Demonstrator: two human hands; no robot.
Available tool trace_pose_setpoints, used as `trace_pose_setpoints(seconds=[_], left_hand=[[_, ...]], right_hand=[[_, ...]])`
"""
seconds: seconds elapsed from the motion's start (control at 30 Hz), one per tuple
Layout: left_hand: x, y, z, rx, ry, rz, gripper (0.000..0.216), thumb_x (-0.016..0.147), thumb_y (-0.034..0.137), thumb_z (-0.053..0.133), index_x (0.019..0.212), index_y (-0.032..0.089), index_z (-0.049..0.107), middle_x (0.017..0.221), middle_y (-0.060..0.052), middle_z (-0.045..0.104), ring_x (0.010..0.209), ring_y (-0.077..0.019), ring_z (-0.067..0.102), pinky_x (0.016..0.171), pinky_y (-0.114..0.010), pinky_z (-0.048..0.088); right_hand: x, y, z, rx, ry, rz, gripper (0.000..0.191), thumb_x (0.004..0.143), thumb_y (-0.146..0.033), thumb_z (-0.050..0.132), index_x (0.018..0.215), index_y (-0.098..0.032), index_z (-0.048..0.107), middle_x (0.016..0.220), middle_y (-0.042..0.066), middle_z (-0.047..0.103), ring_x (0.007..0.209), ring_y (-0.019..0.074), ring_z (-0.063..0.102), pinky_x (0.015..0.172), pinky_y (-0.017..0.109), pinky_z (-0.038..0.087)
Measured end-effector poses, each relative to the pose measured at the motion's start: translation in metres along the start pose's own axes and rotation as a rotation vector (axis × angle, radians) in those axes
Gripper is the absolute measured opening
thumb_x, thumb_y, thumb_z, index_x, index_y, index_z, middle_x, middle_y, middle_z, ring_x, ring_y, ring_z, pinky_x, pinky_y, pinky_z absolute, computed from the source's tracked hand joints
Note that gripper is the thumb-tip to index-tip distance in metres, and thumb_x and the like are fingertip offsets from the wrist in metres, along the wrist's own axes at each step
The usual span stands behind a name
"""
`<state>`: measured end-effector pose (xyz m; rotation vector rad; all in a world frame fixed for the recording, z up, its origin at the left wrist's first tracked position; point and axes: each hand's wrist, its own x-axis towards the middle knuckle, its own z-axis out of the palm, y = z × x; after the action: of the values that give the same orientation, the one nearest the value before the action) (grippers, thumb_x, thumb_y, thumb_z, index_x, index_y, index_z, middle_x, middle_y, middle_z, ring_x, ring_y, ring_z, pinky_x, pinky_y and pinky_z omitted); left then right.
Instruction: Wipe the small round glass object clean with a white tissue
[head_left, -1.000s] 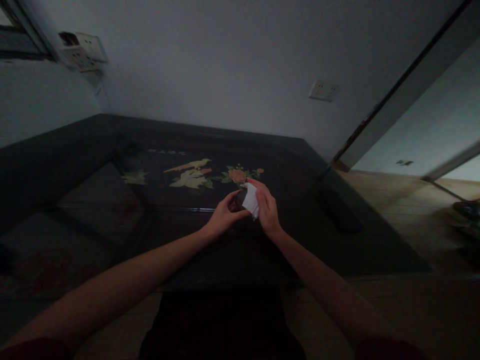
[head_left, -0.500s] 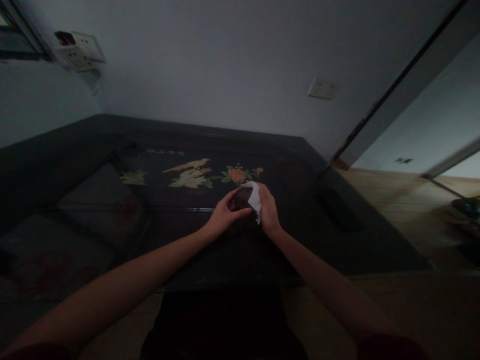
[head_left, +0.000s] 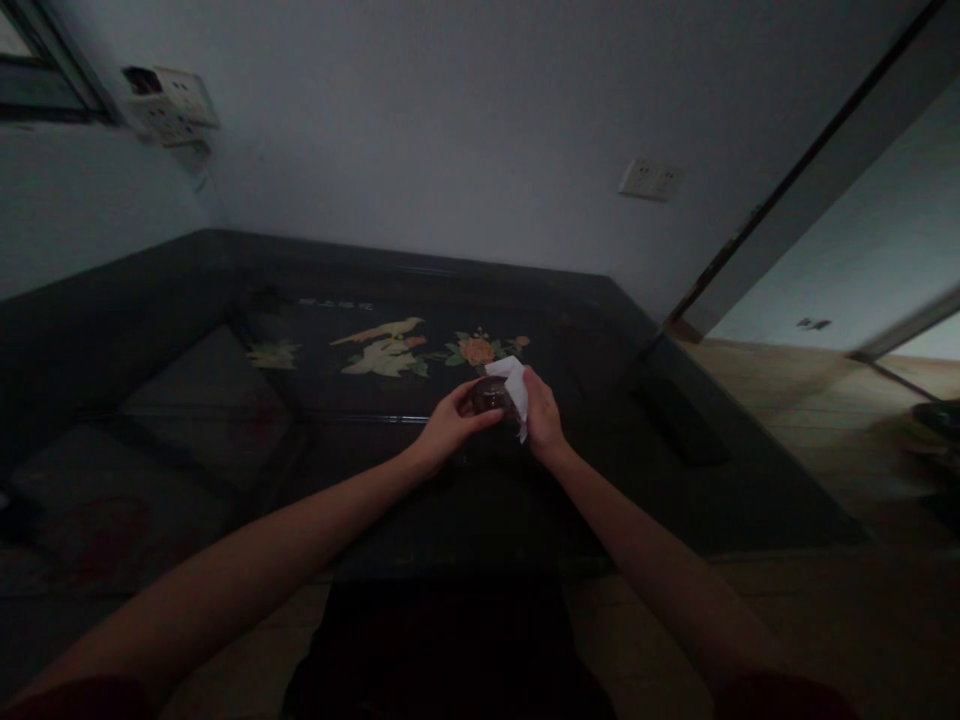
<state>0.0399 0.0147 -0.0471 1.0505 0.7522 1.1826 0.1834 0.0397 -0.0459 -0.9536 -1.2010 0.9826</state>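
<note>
My left hand (head_left: 454, 432) is closed around a small, round, dark glass-like container (head_left: 489, 396), with the thumb across its near side. Against the container's right side, my right hand (head_left: 544, 418) presses a white paper tissue (head_left: 514, 382), with the tissue's edges sticking out above and below. The fingers behind the tissue are partly hidden. Both hands are held over a dark, glossy tabletop (head_left: 487, 520) with a bird-and-flower picture (head_left: 386, 350) on it. Dim light leaves the container's exact kind unclear.
A dark, flat, oblong object (head_left: 682, 420) lies on the table to the right. The white wall (head_left: 420, 130) behind carries a socket plate (head_left: 651, 180), with more sockets (head_left: 176, 105) at upper left. Wooden floor (head_left: 780, 400) shows beyond the table's right edge.
The container has turned in my hands, so a shinier, rimmed side now faces me. The tissue has shifted slightly upward and right along with my right hand. The left hand keeps its hold.
</note>
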Motion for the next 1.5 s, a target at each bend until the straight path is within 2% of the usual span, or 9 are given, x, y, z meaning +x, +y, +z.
trace_pose_setpoints(seconds=[0.1, 0.23, 0.37, 0.53, 0.63, 0.77, 0.93, 1.17, 1.5], left_hand=[[0.002, 0.001, -0.001, -0.101, 0.062, 0.001, 0.059, 0.063, 0.025, 0.082, 0.116, 0.017, 0.058, 0.120, -0.009, 0.066, 0.116, -0.0249, 0.059, 0.106, -0.041, 0.040], [0.006, 0.000, -0.004, -0.242, 0.142, -0.043, 0.047, 0.068, 0.031, 0.078, 0.108, 0.017, 0.058, 0.113, -0.008, 0.067, 0.108, -0.0212, 0.062, 0.103, -0.038, 0.042], [0.008, 0.002, -0.008, -0.339, 0.088, -0.123, 0.038, 0.076, 0.042, 0.068, 0.105, 0.020, 0.059, 0.116, -0.009, 0.066, 0.109, -0.0224, 0.061, 0.103, -0.041, 0.044], [0.010, 0.008, -0.013, -0.481, 0.053, -0.194, 0.048, 0.077, 0.053, 0.062, 0.114, 0.022, 0.053, 0.112, -0.010, 0.067, 0.111, -0.0258, 0.061, 0.102, -0.045, 0.044], [0.011, 0.009, -0.014, -0.546, 0.081, -0.194, 0.048, 0.079, 0.051, 0.058, 0.115, 0.020, 0.053, 0.108, -0.011, 0.067, 0.105, -0.0241, 0.063, 0.100, -0.042, 0.045], [0.011, 0.010, -0.013, -0.599, 0.074, -0.231, 0.040, 0.084, 0.045, 0.049, 0.112, 0.017, 0.058, 0.104, -0.010, 0.069, 0.099, -0.0227, 0.065, 0.091, -0.036, 0.050], [0.008, 0.014, -0.011, -0.635, 0.063, -0.369, 0.045, 0.091, 0.043, 0.034, 0.105, 0.012, 0.064, 0.094, -0.013, 0.071, 0.088, -0.0251, 0.068, 0.070, -0.033, 0.053], [0.004, 0.016, -0.008, -0.563, 0.126, -0.347, 0.052, 0.093, 0.055, 0.032, 0.096, 0.015, 0.067, 0.075, -0.007, 0.070, 0.063, -0.0193, 0.065, 0.058, -0.032, 0.052], [0.004, 0.015, -0.006, -0.588, 0.173, -0.264, 0.054, 0.094, 0.052, 0.031, 0.087, 0.013, 0.069, 0.071, -0.006, 0.070, 0.060, -0.0158, 0.063, 0.055, -0.027, 0.050]], right_hand=[[0.004, 0.006, 0.000, 0.127, 0.037, 0.117, 0.044, 0.074, -0.063, 0.061, 0.082, -0.020, 0.067, 0.078, 0.002, 0.070, 0.075, 0.0177, 0.064, 0.071, 0.030, 0.051], [0.003, 0.007, -0.001, 0.126, 0.031, 0.091, 0.039, 0.074, -0.058, 0.065, 0.080, -0.020, 0.067, 0.075, 0.001, 0.069, 0.071, 0.0157, 0.062, 0.067, 0.028, 0.049], [0.005, 0.006, -0.005, 0.094, 0.023, 0.056, 0.035, 0.078, -0.054, 0.063, 0.083, -0.020, 0.068, 0.075, 0.000, 0.069, 0.069, 0.0152, 0.061, 0.067, 0.028, 0.048], [0.012, 0.001, -0.018, 0.035, 0.077, 0.003, 0.035, 0.082, -0.052, 0.059, 0.088, -0.018, 0.067, 0.082, 0.003, 0.070, 0.076, 0.0174, 0.062, 0.074, 0.031, 0.049], [0.014, -0.008, -0.025, -0.143, 0.109, -0.122, 0.032, 0.086, -0.048, 0.055, 0.088, -0.019, 0.067, 0.085, 0.004, 0.067, 0.082, 0.0189, 0.061, 0.078, 0.033, 0.048], [0.009, -0.024, -0.026, -0.427, 0.093, -0.419, 0.018, 0.085, -0.035, 0.060, 0.096, -0.021, 0.066, 0.098, 0.006, 0.065, 0.096, 0.0210, 0.058, 0.089, 0.037, 0.045], [-0.003, -0.030, -0.016, -0.608, 0.021, -0.651, 0.009, 0.086, -0.023, 0.060, 0.094, -0.021, 0.063, 0.095, 0.006, 0.063, 0.093, 0.0199, 0.060, 0.085, 0.038, 0.050], [-0.018, -0.031, -0.006, -0.652, -0.152, -0.828, 0.015, 0.087, -0.016, 0.059, 0.092, -0.025, 0.070, 0.107, 0.006, 0.068, 0.111, 0.0218, 0.061, 0.094, 0.043, 0.051], [-0.020, -0.034, -0.015, -0.826, -0.386, -0.969, 0.023, 0.089, -0.015, 0.056, 0.106, -0.021, 0.071, 0.111, 0.008, 0.071, 0.120, 0.0228, 0.058, 0.095, 0.044, 0.054]])
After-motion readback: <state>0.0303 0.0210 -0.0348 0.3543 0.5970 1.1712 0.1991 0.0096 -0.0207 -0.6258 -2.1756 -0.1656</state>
